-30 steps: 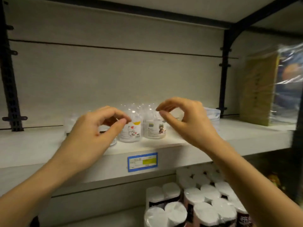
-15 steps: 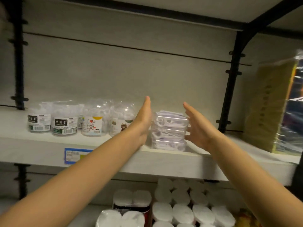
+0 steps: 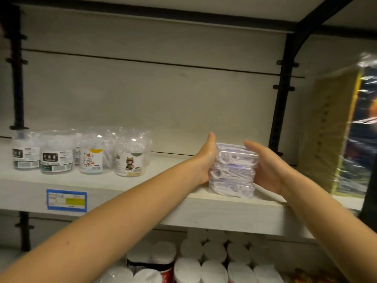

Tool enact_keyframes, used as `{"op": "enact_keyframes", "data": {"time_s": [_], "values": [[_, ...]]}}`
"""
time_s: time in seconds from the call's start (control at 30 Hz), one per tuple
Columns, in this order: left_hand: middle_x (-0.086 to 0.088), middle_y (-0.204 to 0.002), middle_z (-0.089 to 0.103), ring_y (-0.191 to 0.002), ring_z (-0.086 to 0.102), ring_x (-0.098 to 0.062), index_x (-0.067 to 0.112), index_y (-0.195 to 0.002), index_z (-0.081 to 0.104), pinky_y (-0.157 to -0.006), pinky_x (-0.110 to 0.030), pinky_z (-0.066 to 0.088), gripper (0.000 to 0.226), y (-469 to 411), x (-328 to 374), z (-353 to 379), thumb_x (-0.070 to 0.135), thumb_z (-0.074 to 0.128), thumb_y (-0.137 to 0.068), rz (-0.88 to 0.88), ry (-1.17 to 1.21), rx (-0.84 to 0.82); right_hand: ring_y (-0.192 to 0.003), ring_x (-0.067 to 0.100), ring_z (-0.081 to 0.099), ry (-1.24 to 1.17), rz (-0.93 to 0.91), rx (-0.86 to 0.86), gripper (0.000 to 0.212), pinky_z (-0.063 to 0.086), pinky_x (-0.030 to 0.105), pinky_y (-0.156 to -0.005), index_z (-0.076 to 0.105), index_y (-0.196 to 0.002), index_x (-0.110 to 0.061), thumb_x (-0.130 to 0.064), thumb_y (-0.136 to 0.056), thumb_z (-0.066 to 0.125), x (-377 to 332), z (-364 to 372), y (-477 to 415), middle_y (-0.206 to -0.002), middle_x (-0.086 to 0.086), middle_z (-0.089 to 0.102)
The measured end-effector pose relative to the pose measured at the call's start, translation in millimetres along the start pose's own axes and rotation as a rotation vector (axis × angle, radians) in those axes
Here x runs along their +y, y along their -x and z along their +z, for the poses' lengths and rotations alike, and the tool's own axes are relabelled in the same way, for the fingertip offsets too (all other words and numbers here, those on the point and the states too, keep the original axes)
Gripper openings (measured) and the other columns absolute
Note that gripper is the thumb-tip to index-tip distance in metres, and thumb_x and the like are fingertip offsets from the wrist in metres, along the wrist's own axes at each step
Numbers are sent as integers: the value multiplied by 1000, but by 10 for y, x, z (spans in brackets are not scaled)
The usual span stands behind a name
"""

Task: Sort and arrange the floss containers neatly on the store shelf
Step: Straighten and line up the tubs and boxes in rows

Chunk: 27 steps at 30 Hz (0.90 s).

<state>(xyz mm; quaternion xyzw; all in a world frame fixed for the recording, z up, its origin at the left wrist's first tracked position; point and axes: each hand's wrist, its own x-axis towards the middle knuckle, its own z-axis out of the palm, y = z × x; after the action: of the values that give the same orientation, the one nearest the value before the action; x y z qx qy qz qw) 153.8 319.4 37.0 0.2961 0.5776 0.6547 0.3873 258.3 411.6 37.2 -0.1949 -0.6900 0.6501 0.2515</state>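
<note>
Round tubs (image 3: 81, 154) left on shelf (image 3: 167, 180), stacked boxes (image 3: 234, 170) right

Two bare forearms, no sleeves, left hand (image 3: 206, 160), right hand (image 3: 269, 168), no rings

Little can be read here. The second round floss jar from the left (image 3: 57, 154) has a dark label with blurred white words below it, seemingly "DENTAL FLOSS" (only partly legible). The blue-edged price tag (image 3: 67, 200) on the shelf edge (image 3: 224, 213) carries print too small to read. Barcodes show on the other jars, digits unreadable.
</note>
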Motion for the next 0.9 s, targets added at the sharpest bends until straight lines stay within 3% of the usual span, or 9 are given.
{"op": "enact_keyframes", "data": {"time_s": [0.13,0.2,0.27,0.4,0.5,0.6,0.7,0.8,0.9], "values": [[-10,-80,64,-69,59,-21,14,-94,62,-59,-25,46,75,-124,20,341,66,9,-90,-8,-75,-38,-113,28,59,42,16,67,46,39,43,-104,59,-120,-11,-43,-94,38,-42,-352,74,-116,12,67],[-6,-95,63,-76,58,-19,14,-115,57,-59,-21,42,66,-77,57,392,60,16,-93,60,-194,-14,-116,27,56,166,11,113,52,42,42,-101,56,-124,-16,-53,-91,40,-69,-463,126,-124,9,62],[2,-106,53,-88,51,-17,19,-117,52,-66,-20,37,44,-13,82,340,51,31,-95,207,-364,112,-113,23,57,393,-25,216,62,47,39,-94,54,-125,-18,-63,-84,43,-88,-561,189,-125,4,59],[-1,-126,59,-106,52,-15,11,-118,62,-81,-21,29,51,86,89,155,51,52,-87,353,-557,154,-72,18,62,619,-27,275,55,48,28,-65,64,-84,-11,-61,-85,43,-158,-641,310,-87,5,68],[3,-108,63,-98,55,-12,10,-108,67,-72,-20,35,46,171,50,155,48,57,-84,358,-615,136,-65,15,56,713,-38,257,50,38,26,-58,62,-74,-12,-57,-88,43,-176,-591,347,-78,3,68],[7,-90,59,-78,51,-5,11,-104,65,-62,-13,33,34,259,52,172,39,60,-86,373,-552,79,-63,14,50,696,-49,258,41,32,25,-57,59,-74,-12,-48,-90,45,-197,-545,383,-76,1,63],[0,-102,61,-85,54,-9,11,-112,59,-63,-10,42,32,337,65,153,23,66,-84,464,-447,84,-70,15,48,651,-146,216,36,36,25,-66,65,-89,-9,-43,-88,53,-248,-498,522,-80,5,60],[2,-90,63,-78,57,-3,12,-104,60,-62,0,43,22,495,145,17,6,64,-84,690,-354,110,-92,24,59,642,-339,168,30,46,33,-86,63,-101,-18,-40,-83,59,-353,-353,668,-101,5,67],[1,-90,64,-77,57,-4,10,-104,62,-66,-4,44,22,731,236,-253,5,66,-82,825,-432,147,-94,14,64,685,-488,128,37,52,31,-84,51,-113,-29,-38,-79,63,-466,-128,742,-102,-5,66]]}}
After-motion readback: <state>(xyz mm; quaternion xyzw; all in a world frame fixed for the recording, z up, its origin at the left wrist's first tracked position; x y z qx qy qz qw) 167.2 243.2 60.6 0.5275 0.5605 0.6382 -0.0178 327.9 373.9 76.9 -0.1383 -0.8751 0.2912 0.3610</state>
